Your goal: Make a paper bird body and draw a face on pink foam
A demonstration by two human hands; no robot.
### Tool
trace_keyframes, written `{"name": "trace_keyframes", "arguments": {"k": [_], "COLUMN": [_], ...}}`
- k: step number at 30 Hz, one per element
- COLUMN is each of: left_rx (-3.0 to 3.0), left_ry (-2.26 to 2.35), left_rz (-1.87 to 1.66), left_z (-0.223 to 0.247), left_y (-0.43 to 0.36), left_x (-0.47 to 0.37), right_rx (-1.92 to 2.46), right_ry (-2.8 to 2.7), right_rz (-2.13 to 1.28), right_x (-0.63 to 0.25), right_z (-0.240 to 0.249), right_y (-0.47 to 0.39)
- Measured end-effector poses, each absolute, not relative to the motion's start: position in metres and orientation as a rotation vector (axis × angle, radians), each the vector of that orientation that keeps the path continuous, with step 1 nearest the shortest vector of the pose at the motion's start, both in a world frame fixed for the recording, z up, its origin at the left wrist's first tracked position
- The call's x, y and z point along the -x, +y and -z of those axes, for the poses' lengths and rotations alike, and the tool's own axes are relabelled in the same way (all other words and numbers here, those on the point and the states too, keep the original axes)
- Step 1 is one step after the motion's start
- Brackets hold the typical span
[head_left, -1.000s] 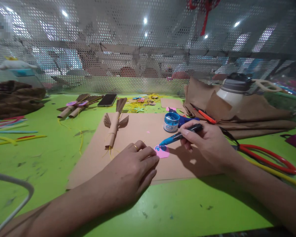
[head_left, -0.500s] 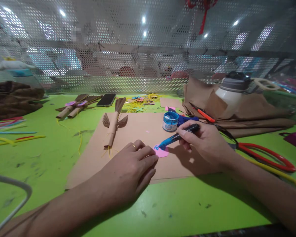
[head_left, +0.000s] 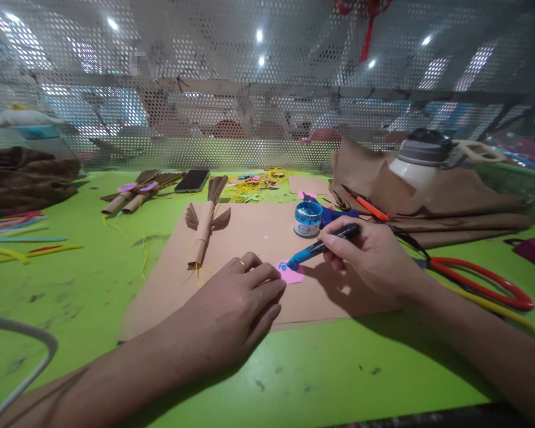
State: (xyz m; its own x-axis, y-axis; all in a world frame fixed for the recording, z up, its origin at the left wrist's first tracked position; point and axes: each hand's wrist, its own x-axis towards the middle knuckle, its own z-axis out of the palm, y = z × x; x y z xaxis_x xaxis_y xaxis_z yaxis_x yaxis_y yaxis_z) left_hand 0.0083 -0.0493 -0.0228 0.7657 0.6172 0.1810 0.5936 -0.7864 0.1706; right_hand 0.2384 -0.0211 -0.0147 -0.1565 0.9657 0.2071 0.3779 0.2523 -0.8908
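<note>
My right hand (head_left: 374, 255) grips a black marker (head_left: 334, 241) whose lower end is coated in blue paint. Its tip meets a small pink paper piece (head_left: 295, 276) bearing a blue curled mark on its left part. At that piece's left edge rest the fingertips of my left hand (head_left: 245, 297), fingers stretched and loosely bent, palm down. Both hands are over a brown paper sheet (head_left: 249, 232). Beyond the marker stands an uncapped jar of blue paint (head_left: 307, 220). A rolled brown paper figure (head_left: 203, 229) with pleated wings and yellow strings lies left on the sheet.
Two similar paper figures (head_left: 131, 193) and a phone (head_left: 192, 181) lie at the back left. Red-handled scissors (head_left: 481, 282) are beside my right forearm. An orange cutter (head_left: 372, 208), folded brown paper (head_left: 468, 223) and a white bottle (head_left: 417, 169) are at right. A perforated screen (head_left: 196, 131) stands behind.
The marker's tip has shifted very slightly to the right on the pink paper, leaving the blue mark more visible. My left hand has stayed in place.
</note>
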Motion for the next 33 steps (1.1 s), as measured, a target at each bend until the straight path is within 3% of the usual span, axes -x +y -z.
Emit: {"name": "trace_keyframes", "arguments": {"k": [33], "left_rx": [-2.878], "left_ry": [0.985], "left_rz": [-0.351], "left_z": [0.0225], "left_y": [-0.0488], "left_x": [-0.0089], "right_rx": [1.232], "right_ry": [-1.664], "right_rz": [-0.895], "right_x": [-0.2384], "right_z": [0.0124], "right_y": [-0.0225]}}
